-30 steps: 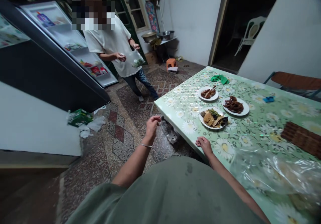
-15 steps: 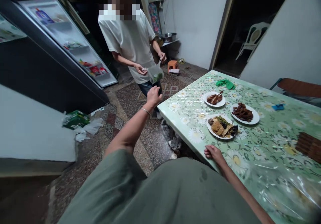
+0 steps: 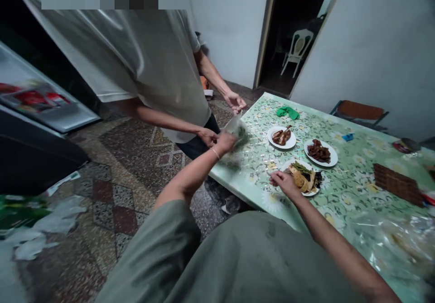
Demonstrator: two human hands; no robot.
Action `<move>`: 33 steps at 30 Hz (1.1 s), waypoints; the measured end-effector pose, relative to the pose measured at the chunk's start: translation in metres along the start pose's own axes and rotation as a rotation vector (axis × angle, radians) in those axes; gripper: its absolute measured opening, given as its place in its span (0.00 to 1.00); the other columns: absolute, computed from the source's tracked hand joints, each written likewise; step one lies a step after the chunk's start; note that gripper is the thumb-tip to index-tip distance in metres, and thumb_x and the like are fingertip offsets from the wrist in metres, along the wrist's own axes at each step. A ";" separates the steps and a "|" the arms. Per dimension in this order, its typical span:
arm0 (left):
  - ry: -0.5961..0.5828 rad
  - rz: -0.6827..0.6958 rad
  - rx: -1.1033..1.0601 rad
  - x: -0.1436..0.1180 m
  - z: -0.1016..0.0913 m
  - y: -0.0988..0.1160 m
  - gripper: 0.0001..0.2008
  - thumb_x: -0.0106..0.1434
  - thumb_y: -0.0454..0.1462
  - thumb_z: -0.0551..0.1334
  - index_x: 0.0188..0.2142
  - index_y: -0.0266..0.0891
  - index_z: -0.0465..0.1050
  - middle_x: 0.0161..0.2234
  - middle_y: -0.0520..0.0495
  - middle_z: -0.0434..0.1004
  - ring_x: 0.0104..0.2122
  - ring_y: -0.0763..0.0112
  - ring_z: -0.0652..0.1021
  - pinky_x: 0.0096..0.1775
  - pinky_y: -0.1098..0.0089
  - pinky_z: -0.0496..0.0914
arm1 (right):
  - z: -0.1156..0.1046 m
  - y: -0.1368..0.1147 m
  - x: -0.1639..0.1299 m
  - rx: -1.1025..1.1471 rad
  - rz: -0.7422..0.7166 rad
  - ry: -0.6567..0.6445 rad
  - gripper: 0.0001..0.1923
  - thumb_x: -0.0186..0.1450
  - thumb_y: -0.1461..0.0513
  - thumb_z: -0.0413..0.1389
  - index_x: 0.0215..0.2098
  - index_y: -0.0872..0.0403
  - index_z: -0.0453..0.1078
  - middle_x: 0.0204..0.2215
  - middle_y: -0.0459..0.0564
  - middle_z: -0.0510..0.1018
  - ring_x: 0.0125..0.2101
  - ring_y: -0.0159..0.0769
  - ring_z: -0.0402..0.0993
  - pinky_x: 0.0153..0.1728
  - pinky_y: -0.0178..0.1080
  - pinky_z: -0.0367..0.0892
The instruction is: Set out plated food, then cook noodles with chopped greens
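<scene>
My left hand (image 3: 227, 142), with a bracelet at its wrist, is at a thin plastic bag (image 3: 234, 122) by the table's left edge. The bag has something green in it and is blurred, as are my left fingers, so their grip does not show. A co-worker's hand (image 3: 209, 136) is right beside my left hand, and their other hand (image 3: 235, 101) is at the bag's far side. Over the near table edge is my right hand (image 3: 284, 183), its fingers curled together with nothing visible in them. Just beyond it sits a plate of mixed food (image 3: 302, 180).
On the flowered tablecloth (image 3: 258, 158) are a plate of meat (image 3: 282, 137), a plate of dark strips (image 3: 321, 152), a green cloth (image 3: 287, 112), a brown slatted mat (image 3: 397, 183) and clear plastic (image 3: 397, 239). The co-worker (image 3: 163, 67) stands at the left, before an open fridge (image 3: 37, 94).
The co-worker has come close, bringing the bag to the table's corner. My left hand has moved up and right onto the bag. My right hand has shifted slightly forward, close to the mixed-food plate.
</scene>
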State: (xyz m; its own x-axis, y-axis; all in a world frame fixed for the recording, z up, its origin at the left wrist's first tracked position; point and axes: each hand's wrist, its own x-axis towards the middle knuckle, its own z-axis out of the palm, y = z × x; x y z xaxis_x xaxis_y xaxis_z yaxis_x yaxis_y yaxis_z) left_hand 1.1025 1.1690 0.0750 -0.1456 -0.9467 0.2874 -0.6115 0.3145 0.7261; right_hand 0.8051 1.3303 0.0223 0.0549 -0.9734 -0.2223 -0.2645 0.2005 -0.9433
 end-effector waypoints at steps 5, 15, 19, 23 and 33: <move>-0.570 0.296 0.185 -0.058 0.039 0.000 0.05 0.58 0.28 0.60 0.32 0.33 0.75 0.26 0.40 0.75 0.31 0.61 0.76 0.41 0.62 0.68 | 0.020 -0.067 0.024 -0.401 -0.466 0.027 0.22 0.69 0.47 0.49 0.41 0.55 0.75 0.40 0.54 0.80 0.42 0.40 0.76 0.49 0.44 0.69; -0.739 0.515 0.453 -0.130 0.026 0.002 0.16 0.68 0.31 0.50 0.46 0.36 0.75 0.31 0.40 0.76 0.28 0.64 0.73 0.35 0.65 0.63 | 0.081 -0.056 0.117 -1.041 -0.701 -0.569 0.15 0.71 0.60 0.49 0.34 0.57 0.74 0.30 0.53 0.80 0.40 0.39 0.76 0.62 0.52 0.54; -0.605 0.266 0.583 -0.142 0.027 -0.007 0.19 0.66 0.28 0.48 0.50 0.28 0.74 0.34 0.34 0.77 0.33 0.59 0.75 0.39 0.60 0.64 | 0.089 -0.024 0.137 -1.251 -0.472 -0.527 0.14 0.68 0.60 0.54 0.29 0.61 0.76 0.27 0.59 0.79 0.36 0.43 0.78 0.49 0.49 0.67; -0.615 0.157 0.653 -0.147 0.037 -0.019 0.16 0.64 0.27 0.51 0.36 0.27 0.79 0.37 0.28 0.77 0.41 0.53 0.75 0.45 0.53 0.63 | 0.110 -0.007 0.151 -1.281 -0.441 -0.625 0.13 0.61 0.58 0.62 0.24 0.60 0.75 0.28 0.59 0.81 0.35 0.42 0.79 0.44 0.43 0.69; -0.480 -0.042 0.741 -0.154 0.040 -0.055 0.18 0.64 0.33 0.53 0.45 0.26 0.80 0.55 0.27 0.74 0.68 0.44 0.57 0.67 0.38 0.37 | 0.165 -0.021 0.170 -1.266 -0.458 -0.656 0.16 0.65 0.62 0.58 0.50 0.57 0.77 0.42 0.57 0.81 0.42 0.43 0.78 0.44 0.38 0.67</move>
State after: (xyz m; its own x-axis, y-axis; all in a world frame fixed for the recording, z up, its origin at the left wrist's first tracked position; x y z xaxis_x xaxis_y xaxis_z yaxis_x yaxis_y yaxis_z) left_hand 1.1278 1.2945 -0.0341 -0.3204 -0.9362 -0.1443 -0.9464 0.3100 0.0904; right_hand 0.9785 1.1785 -0.0360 0.6816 -0.6333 -0.3664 -0.7229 -0.6602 -0.2036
